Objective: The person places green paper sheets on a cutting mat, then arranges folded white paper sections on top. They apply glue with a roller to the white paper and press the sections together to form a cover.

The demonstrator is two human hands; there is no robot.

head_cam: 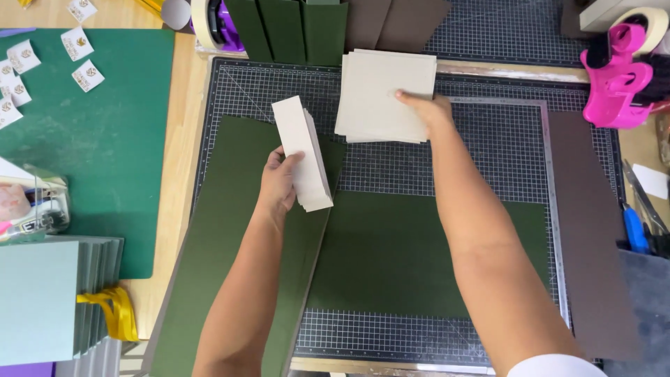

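My left hand (pixel 278 183) grips a narrow stack of pale grey card strips (pixel 301 150), held on edge above a long dark green paper sheet (pixel 223 244). My right hand (pixel 427 110) rests flat on a stack of square pale grey boards (pixel 380 94) lying on the black gridded cutting mat (pixel 488 146). A second dark green sheet (pixel 391 255) lies on the mat beneath my right forearm.
A brown sheet (pixel 593 223) lies at the mat's right edge beside a metal ruler (pixel 551 209). Pink tape dispenser (pixel 618 77) at top right, green folded covers (pixel 286 28) at top, green mat (pixel 98 139) with small labels left, pale boards (pixel 42 300) lower left, tools (pixel 638 223) right.
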